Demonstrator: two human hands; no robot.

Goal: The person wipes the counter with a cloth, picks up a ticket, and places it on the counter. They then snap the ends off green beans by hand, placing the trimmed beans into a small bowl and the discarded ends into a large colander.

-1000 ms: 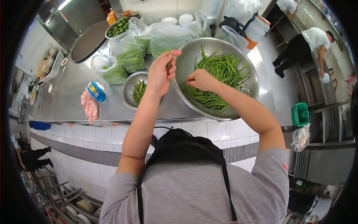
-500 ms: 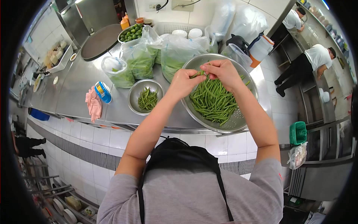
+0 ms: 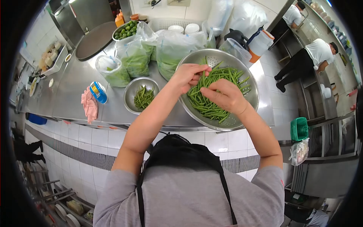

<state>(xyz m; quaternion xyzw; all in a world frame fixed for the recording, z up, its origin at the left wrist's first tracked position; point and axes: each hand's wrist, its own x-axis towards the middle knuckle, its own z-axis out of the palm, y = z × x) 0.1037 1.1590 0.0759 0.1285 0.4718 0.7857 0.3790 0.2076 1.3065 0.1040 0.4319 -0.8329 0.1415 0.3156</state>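
My left hand is closed with its fingertips pinched round a green bean that stands up above the metal colander. Lower and to the right, my right hand hovers over the heap of green beans in the colander, its fingers curled and thumb bent in. Whatever may sit between those fingertips is too small to make out. Left of the colander, a small metal bowl holds a pile of short green bean pieces.
Plastic bags of green vegetables stand behind the bowls. A blue container and a pink cloth lie on the steel counter at left. Limes fill a bowl farther back. Two people in white shirts work at right.
My hands were together at the colander's far side. Now they are apart: the right has come down toward the heap, while the left stays up with a bean. The view has shifted slightly.
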